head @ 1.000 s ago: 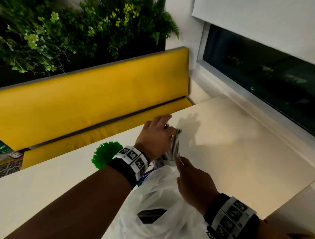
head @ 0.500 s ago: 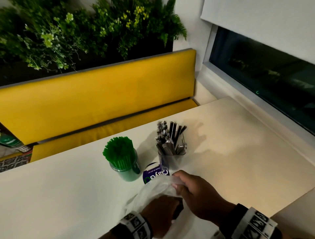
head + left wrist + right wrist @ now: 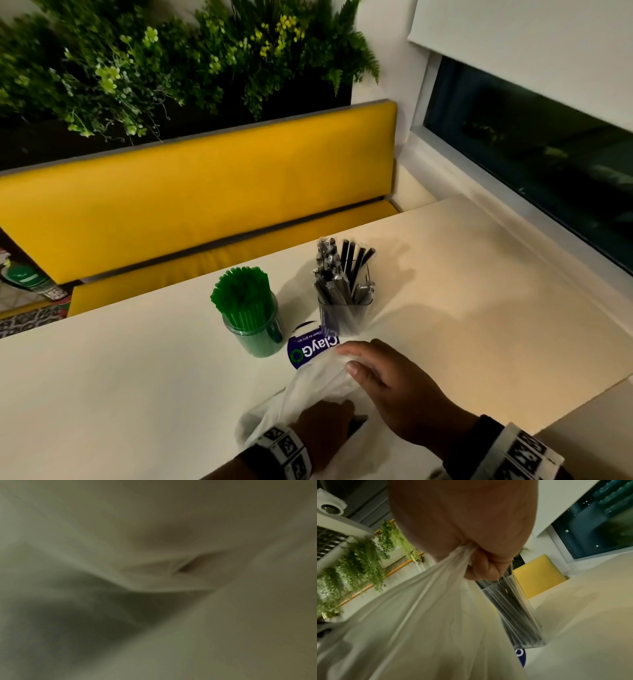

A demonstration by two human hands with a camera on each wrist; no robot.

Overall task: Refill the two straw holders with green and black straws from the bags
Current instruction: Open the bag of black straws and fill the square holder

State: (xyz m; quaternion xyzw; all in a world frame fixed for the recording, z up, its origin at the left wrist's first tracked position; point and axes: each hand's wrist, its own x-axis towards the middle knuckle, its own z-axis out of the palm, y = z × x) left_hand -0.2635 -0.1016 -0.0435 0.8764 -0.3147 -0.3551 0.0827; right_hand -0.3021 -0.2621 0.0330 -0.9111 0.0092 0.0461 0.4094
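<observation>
Gripping bag [image 3: 308, 387] mouth, right hand [image 3: 394, 383] near holder [image 3: 344, 313]

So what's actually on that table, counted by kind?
Straw holders: 2, one with green straws, one with black
White plastic bags: 1
Round blue stickers: 1
Hands: 2, left, right
Total: 6

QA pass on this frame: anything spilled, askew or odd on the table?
No spill. The black straws splay unevenly in their holder; the green straws lean left in a tight bunch. The bag partly covers a blue sticker.
</observation>
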